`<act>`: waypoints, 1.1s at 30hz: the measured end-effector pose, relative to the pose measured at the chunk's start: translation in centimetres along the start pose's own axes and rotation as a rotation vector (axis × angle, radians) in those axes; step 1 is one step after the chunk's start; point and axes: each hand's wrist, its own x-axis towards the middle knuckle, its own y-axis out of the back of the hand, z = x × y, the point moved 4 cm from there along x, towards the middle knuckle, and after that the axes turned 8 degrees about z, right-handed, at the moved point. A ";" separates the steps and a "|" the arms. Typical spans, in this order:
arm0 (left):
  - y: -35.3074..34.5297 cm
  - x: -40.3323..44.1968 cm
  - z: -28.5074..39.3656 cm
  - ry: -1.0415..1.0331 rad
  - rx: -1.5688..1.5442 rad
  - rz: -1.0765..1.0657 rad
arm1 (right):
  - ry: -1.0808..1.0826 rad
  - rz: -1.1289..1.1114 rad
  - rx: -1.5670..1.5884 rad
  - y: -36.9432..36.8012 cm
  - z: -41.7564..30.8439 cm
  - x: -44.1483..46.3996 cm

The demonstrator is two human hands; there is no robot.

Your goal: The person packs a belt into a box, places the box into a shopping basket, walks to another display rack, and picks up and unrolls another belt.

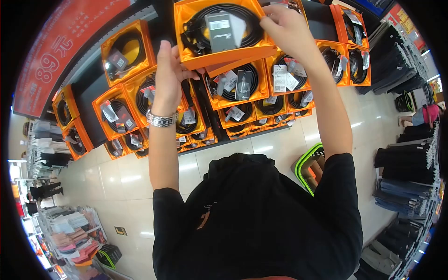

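Note:
An orange box (249, 56) lined with orange cloth, holding a coiled black belt with a grey tag (221, 31), is at the top centre. My left hand (171, 77), with a metal watch at the wrist, is at the box's left side, thumb up and fingers apart beneath its lower left corner. On the box's right edge my right hand (285, 29) is closed, its fingertips gripping the rim. Just below, another open box (255, 101) holds a coiled belt and tags. An orange lid or panel juts out under the upper box.
Rows of orange belt boxes (110, 135) fill the dark stepped stand. A green-rimmed basket (298, 169) stands on the floor at right. Clothes racks (396, 186) line the right, folded clothes (70, 238) the lower left. A person (43, 191) is far left.

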 end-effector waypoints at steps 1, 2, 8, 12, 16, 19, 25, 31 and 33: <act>-0.2 -0.1 0.2 0.026 -0.061 -0.035 | 0.064 0.060 0.026 0.0 -0.3 -0.6; -0.3 -0.1 0.3 0.040 -0.130 -0.019 | -0.013 0.044 0.035 -0.5 0.6 -0.5; -0.2 -0.2 -0.9 0.178 -0.373 0.039 | -0.052 0.060 0.357 -0.7 3.1 -1.5; -0.3 -0.5 -1.0 0.156 -0.372 0.066 | 0.372 0.129 0.041 -0.6 6.8 -4.4; 0.0 -0.9 -0.3 0.155 -0.465 0.014 | 0.708 0.105 -0.324 -2.5 6.5 -7.1; -0.3 -1.9 0.3 0.138 -0.379 0.104 | 0.718 0.176 -0.398 -3.3 6.6 -7.2; 1.2 -8.0 1.3 0.068 -0.534 0.314 | 0.686 0.170 -0.303 -0.7 5.1 -8.7; 2.0 -16.4 -1.0 0.113 -0.773 0.273 | 0.237 0.329 0.059 6.1 7.3 -17.0; 1.1 -18.6 -1.8 0.095 -0.774 0.243 | 0.120 0.391 0.262 8.3 7.8 -19.7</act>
